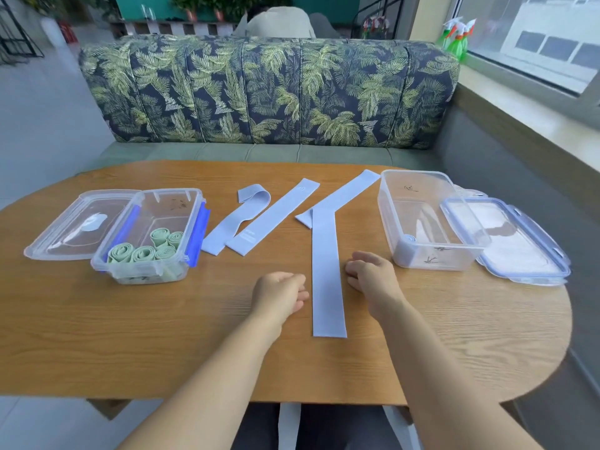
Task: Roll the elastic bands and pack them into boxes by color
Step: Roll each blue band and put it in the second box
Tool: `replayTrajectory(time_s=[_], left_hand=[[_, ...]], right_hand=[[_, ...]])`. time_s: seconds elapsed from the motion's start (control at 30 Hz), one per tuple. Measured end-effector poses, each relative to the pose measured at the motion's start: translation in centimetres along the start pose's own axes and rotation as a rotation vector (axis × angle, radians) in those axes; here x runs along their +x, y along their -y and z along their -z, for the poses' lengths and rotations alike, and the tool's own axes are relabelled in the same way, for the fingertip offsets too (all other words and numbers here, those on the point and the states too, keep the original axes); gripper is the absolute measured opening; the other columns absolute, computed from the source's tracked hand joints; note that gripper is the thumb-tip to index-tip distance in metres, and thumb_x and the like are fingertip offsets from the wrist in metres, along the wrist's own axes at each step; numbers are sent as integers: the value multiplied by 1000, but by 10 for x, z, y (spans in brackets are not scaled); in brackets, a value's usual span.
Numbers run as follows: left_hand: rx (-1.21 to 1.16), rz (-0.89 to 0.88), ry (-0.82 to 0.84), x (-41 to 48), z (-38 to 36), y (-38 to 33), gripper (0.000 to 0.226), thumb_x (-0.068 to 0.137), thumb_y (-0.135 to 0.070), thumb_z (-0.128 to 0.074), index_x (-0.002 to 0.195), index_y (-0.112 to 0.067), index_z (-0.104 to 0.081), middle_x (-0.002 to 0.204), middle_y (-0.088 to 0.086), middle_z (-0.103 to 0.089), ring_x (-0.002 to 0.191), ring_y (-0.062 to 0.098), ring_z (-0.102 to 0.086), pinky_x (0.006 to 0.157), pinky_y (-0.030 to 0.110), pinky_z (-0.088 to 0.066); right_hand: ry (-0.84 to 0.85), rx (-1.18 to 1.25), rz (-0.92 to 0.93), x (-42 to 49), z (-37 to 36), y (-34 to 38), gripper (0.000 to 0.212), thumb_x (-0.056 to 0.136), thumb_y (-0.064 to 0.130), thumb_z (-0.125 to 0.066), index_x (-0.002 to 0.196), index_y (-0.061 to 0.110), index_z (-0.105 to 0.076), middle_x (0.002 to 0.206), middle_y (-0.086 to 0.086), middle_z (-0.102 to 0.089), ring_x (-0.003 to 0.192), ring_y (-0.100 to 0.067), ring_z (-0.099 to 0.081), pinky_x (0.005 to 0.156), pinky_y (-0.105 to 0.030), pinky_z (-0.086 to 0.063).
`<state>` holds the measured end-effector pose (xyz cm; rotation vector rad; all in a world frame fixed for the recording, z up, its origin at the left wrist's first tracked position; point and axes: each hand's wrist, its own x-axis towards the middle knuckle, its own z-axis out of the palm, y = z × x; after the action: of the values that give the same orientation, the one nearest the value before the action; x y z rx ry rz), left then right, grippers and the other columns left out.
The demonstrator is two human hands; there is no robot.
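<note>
Blue band (328, 280) was laid flat on the bench (162, 336) directly between the hands, its long axis running straight away from the person and its near end reaching back past both wrists. The left hand (281, 292) and right hand (373, 274) were rested just beside its long edges, about equally near, fingers loosely curled and nothing held. Bare bench was left around the near end, judged room enough for rolling forward. Ahead of the right hand a clear box (431, 258) with one blue roll (410, 238) was set; other flat bands (259, 219) were spread ahead of the left.
</note>
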<state>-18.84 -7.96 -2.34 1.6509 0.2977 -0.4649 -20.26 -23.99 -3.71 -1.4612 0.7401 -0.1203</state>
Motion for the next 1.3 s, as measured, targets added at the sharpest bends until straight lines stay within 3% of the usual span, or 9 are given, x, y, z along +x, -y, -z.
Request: replayTrajectory(time_s=[0.13,0.33,0.47,0.63,0.7,0.9,1.03,1.2,1.3], left_hand=[[-42,33,39,-5,-7,1,14,94,-9,-55,107,-7,-60,102,12,-69,95,20,-69,81,28,-55],[188,-129,3,-6,4,5,13,89,-13,-60,99,-13,-69,90,-1,-71,93,17,-69,89,37,-57],[348,-310,-12,-16,11,11,12,88,-18,-63,89,-21,-74,84,-9,-71,80,9,-65,69,21,-50],[478,-460,24,-27,15,27,10,89,-18,-66,85,-25,-73,85,-15,-70,81,0,-63,69,15,-48],[519,-490,44,-32,14,36,10,86,-20,-69,82,-27,-72,84,-16,-70,80,0,-64,73,18,-51],[627,-602,101,-39,9,52,7,82,-19,-74,83,-26,-73,88,-16,-64,82,-5,-59,76,14,-45],[743,-656,97,-39,7,55,10,81,-25,-76,91,-26,-75,90,-14,-60,93,5,-55,87,25,-44],[791,-663,91,-38,3,51,4,85,-28,-72,88,-27,-75,87,-11,-59,92,9,-55,90,36,-44],[832,-669,98,-37,3,49,6,87,-28,-69,89,-25,-75,86,-9,-59,89,11,-55,89,37,-44]], right_hand=[[39,-8,20,-9,-6,-3,38,91,2,-56,129,4,-58,89,-2,-65,107,-28,-64,101,-44,-51],[-6,-107,100,-18,12,-9,26,89,3,-60,113,10,-67,99,-5,-70,87,-19,-64,92,-36,-54],[35,-134,167,-34,24,-14,18,84,-1,-62,89,14,-70,91,-14,-74,77,-19,-63,86,-39,-56],[76,-263,273,-54,33,-21,14,85,4,-66,91,14,-73,83,-3,-75,70,-9,-64,64,-16,-50],[103,-350,303,-62,35,-29,14,84,6,-68,85,19,-75,77,3,-73,64,-4,-61,60,-15,-47],[166,-701,531,-74,40,-49,10,81,15,-75,84,24,-77,81,13,-62,72,1,-58,73,-21,-49],[184,-797,633,-73,42,-52,10,84,17,-74,92,21,-78,80,11,-54,80,-7,-54,74,-23,-46],[193,-872,675,-68,41,-50,10,87,19,-70,93,19,-78,75,17,-46,81,-6,-47,65,-7,-32],[211,-926,686,-68,41,-47,12,90,21,-65,95,18,-76,78,14,-47,82,-7,-46,64,-13,-35]])
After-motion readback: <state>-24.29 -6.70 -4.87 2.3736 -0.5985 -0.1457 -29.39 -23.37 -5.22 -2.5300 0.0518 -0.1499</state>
